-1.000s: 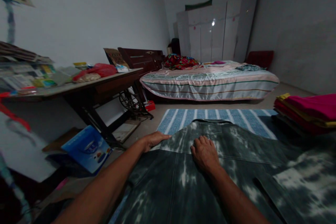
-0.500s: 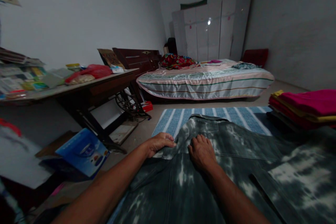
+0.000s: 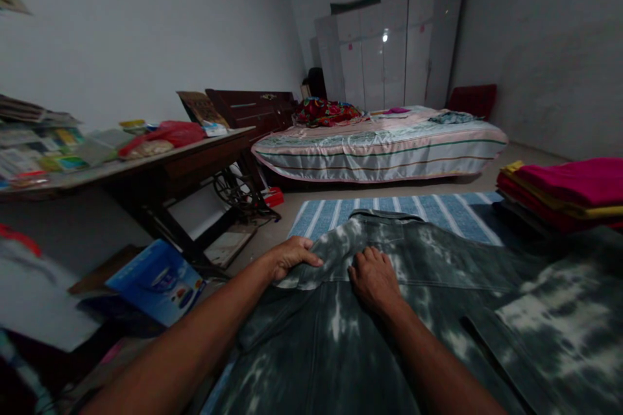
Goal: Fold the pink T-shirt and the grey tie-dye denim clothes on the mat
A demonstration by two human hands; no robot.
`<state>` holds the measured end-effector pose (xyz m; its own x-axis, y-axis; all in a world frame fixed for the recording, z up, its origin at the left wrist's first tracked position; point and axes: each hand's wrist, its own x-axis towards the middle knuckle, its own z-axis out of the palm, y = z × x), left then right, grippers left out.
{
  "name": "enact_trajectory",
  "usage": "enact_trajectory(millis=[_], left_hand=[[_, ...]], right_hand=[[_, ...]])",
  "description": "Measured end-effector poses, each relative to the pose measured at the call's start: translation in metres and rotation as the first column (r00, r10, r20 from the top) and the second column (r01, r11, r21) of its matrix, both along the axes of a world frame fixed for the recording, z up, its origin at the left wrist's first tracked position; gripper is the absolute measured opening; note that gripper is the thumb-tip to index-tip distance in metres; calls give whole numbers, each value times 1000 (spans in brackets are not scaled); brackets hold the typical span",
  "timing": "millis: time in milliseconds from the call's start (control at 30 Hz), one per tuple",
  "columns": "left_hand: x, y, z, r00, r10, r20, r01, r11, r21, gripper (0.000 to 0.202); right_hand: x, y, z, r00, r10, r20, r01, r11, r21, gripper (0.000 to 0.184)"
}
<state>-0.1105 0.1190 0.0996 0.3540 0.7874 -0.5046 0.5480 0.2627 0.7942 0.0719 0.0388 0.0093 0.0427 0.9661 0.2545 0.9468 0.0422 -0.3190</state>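
A dark green tie-dyed jacket (image 3: 335, 331) with pale blotches lies spread with its back up, the collar at the far end. My left hand (image 3: 294, 259) has the cloth at the left shoulder between thumb and fingers; the fingertips are partly hidden by the cloth. On the upper back, just right of that, my right hand (image 3: 374, 279) rests palm down with its fingers slightly bent on the fabric. The right sleeve stretches out toward the right edge of the view. Beneath the jacket is a blue and white striped mat (image 3: 321, 217).
To the right stands a stack of folded clothes (image 3: 574, 188) in pink, yellow and red. A bed (image 3: 379, 155) is beyond the mat. On the left are a cluttered sewing-machine table (image 3: 195, 152) and a blue box (image 3: 158, 282) on the floor.
My left hand has shifted slightly left, drawing the jacket's shoulder outward a little. My right hand stays in place on the back of the jacket.
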Motion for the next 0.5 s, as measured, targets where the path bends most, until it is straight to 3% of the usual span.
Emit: enact_trajectory(millis=[67, 133, 267, 367, 500], left_hand=[[1, 8, 8, 970, -84, -229, 121, 981, 151, 26], [3, 20, 20, 890, -71, -451, 230, 923, 308, 22], [6, 43, 33, 825, 79, -560, 275, 809, 519, 27], [2, 51, 20, 801, 146, -581, 277, 770, 575, 22], [-15, 57, -6, 781, 126, -612, 237, 846, 477, 23]], right_hand=[[0, 0, 0, 1000, 3, 1, -3, 1000, 1, 29], [0, 0, 0, 1000, 2, 2, -2, 1000, 6, 28], [1, 0, 2, 1000, 3, -14, -3, 1000, 15, 30], [1, -1, 4, 1000, -6, -28, 6, 1000, 2, 32], [1, 0, 4, 999, -9, -37, 9, 1000, -6, 32]])
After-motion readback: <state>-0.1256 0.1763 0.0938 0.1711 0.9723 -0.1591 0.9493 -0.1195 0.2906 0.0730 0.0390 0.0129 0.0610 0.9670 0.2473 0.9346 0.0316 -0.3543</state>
